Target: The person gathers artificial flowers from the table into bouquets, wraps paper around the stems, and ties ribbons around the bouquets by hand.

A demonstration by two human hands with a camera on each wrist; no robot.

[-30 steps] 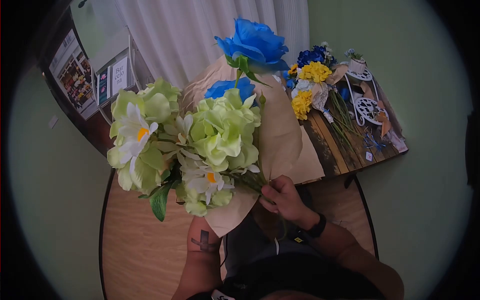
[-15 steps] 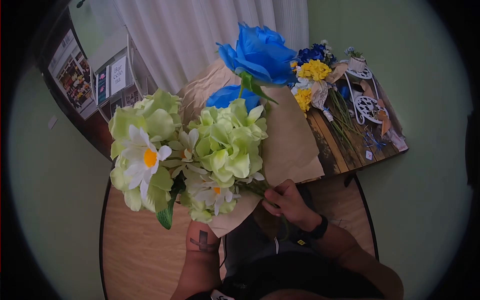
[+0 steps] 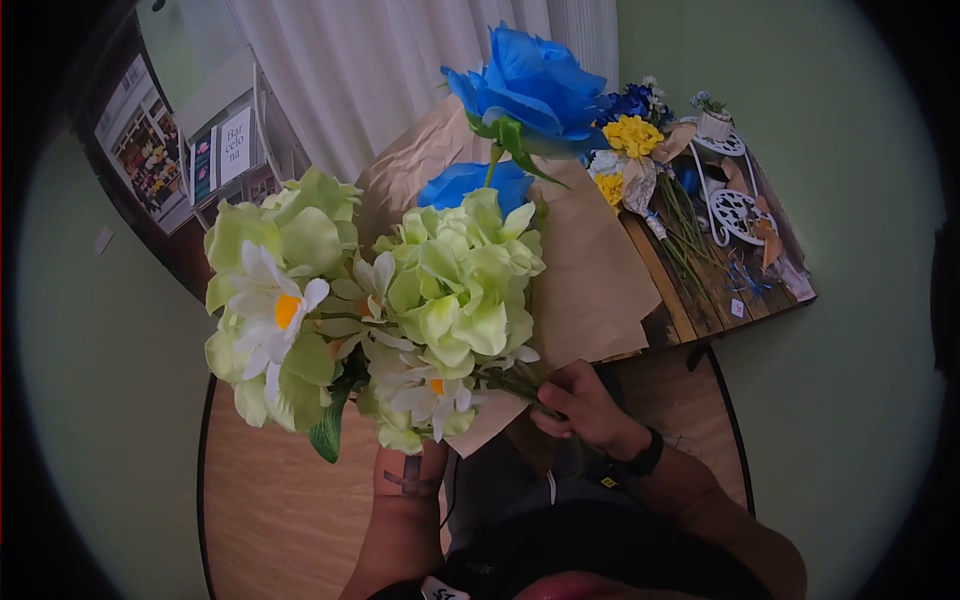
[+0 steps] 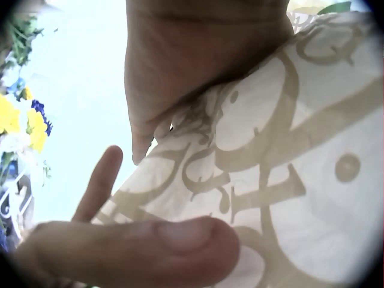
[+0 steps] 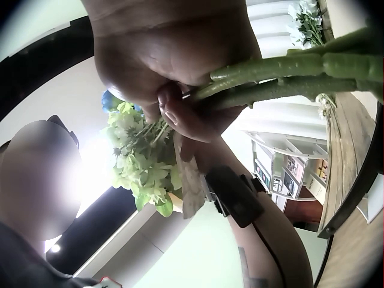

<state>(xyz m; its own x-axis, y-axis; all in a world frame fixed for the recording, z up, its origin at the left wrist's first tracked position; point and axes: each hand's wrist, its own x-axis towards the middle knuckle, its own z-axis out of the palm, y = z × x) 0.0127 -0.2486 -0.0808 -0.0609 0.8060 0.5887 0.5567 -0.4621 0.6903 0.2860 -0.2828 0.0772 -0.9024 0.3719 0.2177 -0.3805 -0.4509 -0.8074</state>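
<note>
A bouquet of pale green hydrangeas [image 3: 460, 285], white daisies [image 3: 270, 310] and blue roses [image 3: 535, 85] lies in brown wrapping paper [image 3: 590, 270]. My right hand [image 3: 585, 405] grips its gathered stems; in the right wrist view, the curled fingers hold thick green stems [image 5: 288, 75]. My left hand is hidden behind the bouquet in the head view. From the left wrist, the left hand [image 4: 198, 54] holds the paper's white, beige-printed outer side [image 4: 312, 168]. A thumb [image 4: 180, 246] lies across the printed paper in the foreground.
On the wooden table [image 3: 680, 300] at the right lie a bunch of yellow flowers [image 3: 632, 135] and blue and white flowers, beside a white metal stand [image 3: 740, 215] and paper scraps. A rack [image 3: 230, 150] with a book stands at the back left, near a pale curtain [image 3: 400, 60].
The bouquet's blue rose and the paper's right edge have shifted right, over more of the table. The green and white blooms sit slightly lower. My right hand moved a little right, still gripping the stems.
</note>
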